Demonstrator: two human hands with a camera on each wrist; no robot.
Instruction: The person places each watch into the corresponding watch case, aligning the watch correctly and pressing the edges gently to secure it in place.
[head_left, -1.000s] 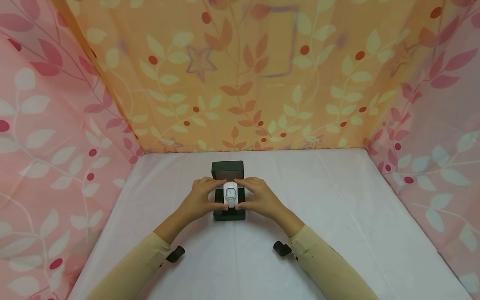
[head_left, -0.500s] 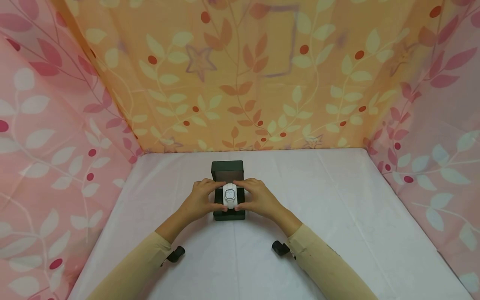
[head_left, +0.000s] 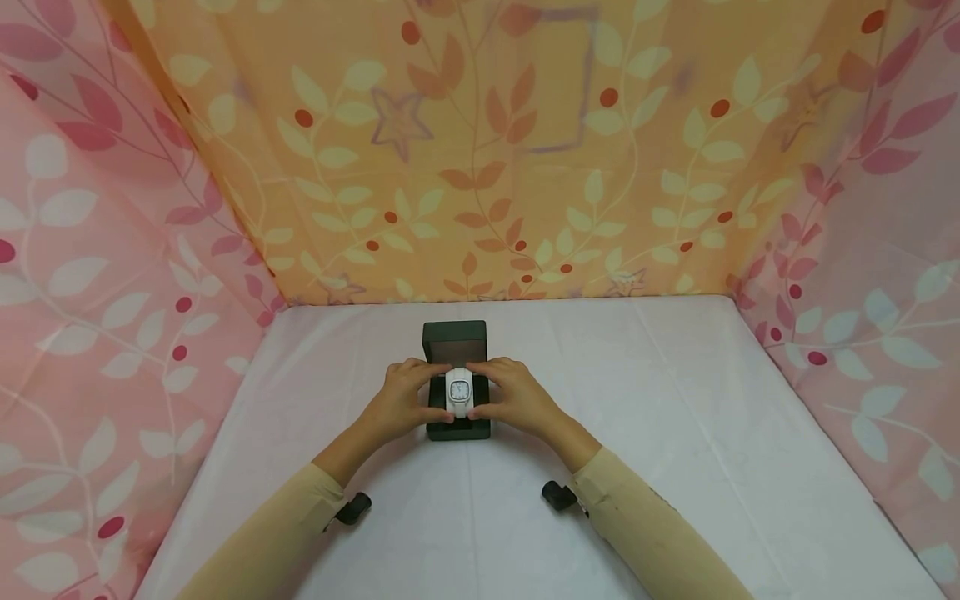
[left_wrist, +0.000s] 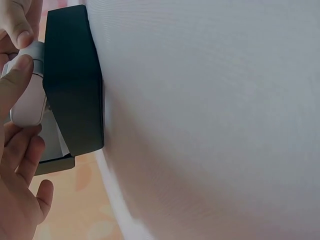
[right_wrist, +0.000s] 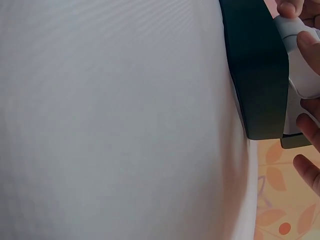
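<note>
A white wristwatch [head_left: 459, 390] with a squarish dial sits upright in the middle of an open dark green watch box [head_left: 454, 332], its lid raised at the back. My left hand [head_left: 396, 402] grips the watch from the left, thumb at the near end and fingers at the far end. From the right, my right hand [head_left: 523, 400] holds it the same way. In the left wrist view the strap wraps round a pale cushion [left_wrist: 29, 102], partly above the dark box wall [left_wrist: 72, 80]. The right wrist view shows fingers and thumb [right_wrist: 311, 50] against the strap and cushion.
The box stands on a table with a white cloth [head_left: 465, 517]. Floral curtains, orange at the back [head_left: 480, 192] and pink at the left [head_left: 112, 333] and right [head_left: 862, 333], surround it. Small black cameras [head_left: 352, 507] hang from both sleeves.
The watch has sunk very slightly toward the near side between both hands, which keep their hold. My right wrist has shifted a little to the left. The box stays in place.
</note>
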